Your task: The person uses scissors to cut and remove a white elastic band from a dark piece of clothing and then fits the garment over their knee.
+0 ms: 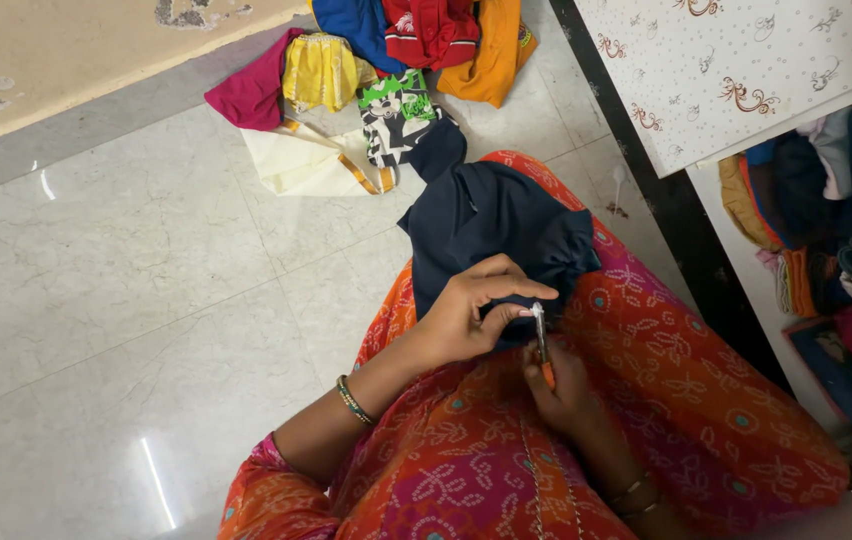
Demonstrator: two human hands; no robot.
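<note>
Seated on the floor, a person's left hand [471,318] pinches navy cloth [491,235] on the lap while the right hand [558,385], at 5 o'clock, grips an orange-handled snip [542,347], whose point could nick cloth or fingertips [544,292] pinched so close.

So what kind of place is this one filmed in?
Probably a home or small tailoring room: a person sits on a pale tiled floor, a pile of coloured garments lies ahead, and an open cupboard stuffed with folded clothes stands alongside.
</note>
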